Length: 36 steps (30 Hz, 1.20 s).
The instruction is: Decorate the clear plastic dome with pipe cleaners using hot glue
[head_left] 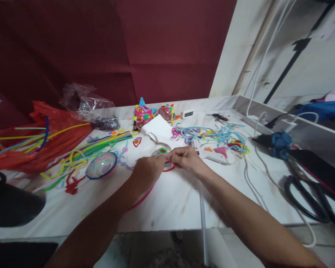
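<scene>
Both hands are brought together near the desk's [181, 203] middle. The L hand's [152, 167] grip is curled in, its fingertips mostly hidden; how far it's closed, & on what, can't be told. The R hand's [185, 158] grip is narrowed, thumb near index; whether anything is pinched can't be made out.

A small, pale, rounded piece w/ a green-&-red eye motif [163, 150] is seen just beyond the fingertips, approx. straight ahead of where they meet. A curved, red, fuzzy craft stem [169, 169] is seen on the near side, btwn the hands; its visible arc is bowed toward the wearer & runs roughly L–R, so no single straight axis is shown. Both hands are about equally near, the R fingertips being right over its R part.

A creased white paper sheet [159, 128] is laid behind the eye piece. A white plastic glue gun [213, 155] is placed to the R, a clear plastic bowl w/ blue fuzzy rim [102, 166] to the L.
</scene>
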Available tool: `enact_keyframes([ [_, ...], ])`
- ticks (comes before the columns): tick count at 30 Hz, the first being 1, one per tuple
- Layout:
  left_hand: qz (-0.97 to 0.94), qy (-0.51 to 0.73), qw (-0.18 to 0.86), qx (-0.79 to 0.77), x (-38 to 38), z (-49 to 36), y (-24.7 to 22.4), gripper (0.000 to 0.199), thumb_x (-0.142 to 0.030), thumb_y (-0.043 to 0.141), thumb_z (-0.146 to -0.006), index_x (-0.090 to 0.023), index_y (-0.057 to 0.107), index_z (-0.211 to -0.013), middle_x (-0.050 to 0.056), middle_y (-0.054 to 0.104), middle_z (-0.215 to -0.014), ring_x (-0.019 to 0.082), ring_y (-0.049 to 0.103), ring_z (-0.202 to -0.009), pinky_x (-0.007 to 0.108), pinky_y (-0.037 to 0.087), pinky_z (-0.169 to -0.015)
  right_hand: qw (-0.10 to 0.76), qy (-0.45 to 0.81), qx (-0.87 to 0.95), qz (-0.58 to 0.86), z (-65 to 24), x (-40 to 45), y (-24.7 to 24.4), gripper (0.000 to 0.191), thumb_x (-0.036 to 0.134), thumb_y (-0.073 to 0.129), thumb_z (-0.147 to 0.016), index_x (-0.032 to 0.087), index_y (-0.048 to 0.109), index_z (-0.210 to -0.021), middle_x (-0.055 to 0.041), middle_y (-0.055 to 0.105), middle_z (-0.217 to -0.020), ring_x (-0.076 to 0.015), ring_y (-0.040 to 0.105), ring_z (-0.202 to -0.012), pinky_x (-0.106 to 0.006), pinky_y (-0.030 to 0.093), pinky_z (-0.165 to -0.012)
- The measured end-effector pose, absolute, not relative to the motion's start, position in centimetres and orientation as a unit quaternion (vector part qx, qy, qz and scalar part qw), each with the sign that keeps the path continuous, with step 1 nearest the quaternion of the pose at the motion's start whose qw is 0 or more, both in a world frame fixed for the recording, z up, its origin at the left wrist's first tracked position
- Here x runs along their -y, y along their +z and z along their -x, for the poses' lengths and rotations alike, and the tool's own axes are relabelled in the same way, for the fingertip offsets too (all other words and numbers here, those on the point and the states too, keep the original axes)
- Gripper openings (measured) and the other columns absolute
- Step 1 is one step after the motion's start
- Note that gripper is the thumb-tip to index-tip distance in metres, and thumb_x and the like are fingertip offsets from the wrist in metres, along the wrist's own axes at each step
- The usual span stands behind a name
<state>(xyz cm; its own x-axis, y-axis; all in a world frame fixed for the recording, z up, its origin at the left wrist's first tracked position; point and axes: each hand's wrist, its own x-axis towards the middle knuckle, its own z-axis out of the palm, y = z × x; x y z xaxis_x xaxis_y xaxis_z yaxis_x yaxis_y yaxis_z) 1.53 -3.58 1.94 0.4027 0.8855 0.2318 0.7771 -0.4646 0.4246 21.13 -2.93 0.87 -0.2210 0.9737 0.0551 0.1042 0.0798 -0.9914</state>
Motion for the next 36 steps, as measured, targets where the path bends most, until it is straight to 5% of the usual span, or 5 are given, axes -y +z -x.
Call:
enact_keyframes([
  [5,-0.847,0.166,0.06,-0.501,3.4,-1.8,1.9,0.027,-0.02,0.057,-0.1,-0.025,0.073,-0.079,0.008,0.073,-0.074,0.022,0.06,-0.065,0.034,0.035,-0.064,0.426,0.501,0.598,0.459,-21.0,2.6,0.5,0.021,0.04,0.077,-0.071,0.021,0.073,-0.062,0.0021,0.063,-0.053,-0.011,0.041,-0.048,-0.024,0.029,-0.048],
  [11,-0.819,0.222,0.135,-0.512,2.7,-1.5,2.6,0.031,-0.02,0.056,-0.093,-0.025,0.052,-0.063,-0.003,0.05,-0.052,0.017,0.045,-0.054,0.031,0.031,-0.063,0.408,0.495,0.632,0.436,-22.2,2.3,1.0,0.026,0.043,0.079,-0.071,0.018,0.075,-0.076,0.0059,0.058,-0.059,-0.01,0.037,-0.055,-0.025,0.027,-0.054],
  [14,-0.806,0.23,0.18,-0.514,2.4,-1.4,2.6,0.035,-0.021,0.054,-0.093,-0.025,0.045,-0.06,-0.004,0.051,-0.05,0.015,0.047,-0.054,0.03,0.034,-0.064,0.399,0.479,0.642,0.445,-22.6,2.0,0.9,0.021,0.037,0.08,-0.068,0.018,0.073,-0.072,0.008,0.048,-0.057,-0.0105,0.038,-0.06,-0.025,0.027,-0.058],
  [27,-0.802,0.225,0.154,-0.532,2.5,-1.3,2.9,0.035,-0.021,0.064,-0.092,-0.025,0.052,-0.06,-0.003,0.055,-0.053,0.019,0.059,-0.059,0.03,0.043,-0.066,0.376,0.417,0.655,0.505,-21.8,1.5,0.3,0.009,0.027,0.066,-0.073,0.019,0.068,-0.069,0.0065,0.055,-0.059,-0.012,0.046,-0.06,-0.026,0.035,-0.061],
  [36,-0.794,0.221,0.142,-0.549,1.7,-1.0,1.8,0.014,-0.02,0.066,-0.087,-0.027,0.076,-0.095,-0.003,0.074,-0.069,0.021,0.072,-0.067,0.029,0.052,-0.068,0.356,0.342,0.661,0.565,-21.3,1.7,0.2,0.012,0.012,0.068,-0.078,0.02,0.07,-0.07,0.0054,0.064,-0.063,-0.0135,0.055,-0.064,-0.026,0.038,-0.066],
])
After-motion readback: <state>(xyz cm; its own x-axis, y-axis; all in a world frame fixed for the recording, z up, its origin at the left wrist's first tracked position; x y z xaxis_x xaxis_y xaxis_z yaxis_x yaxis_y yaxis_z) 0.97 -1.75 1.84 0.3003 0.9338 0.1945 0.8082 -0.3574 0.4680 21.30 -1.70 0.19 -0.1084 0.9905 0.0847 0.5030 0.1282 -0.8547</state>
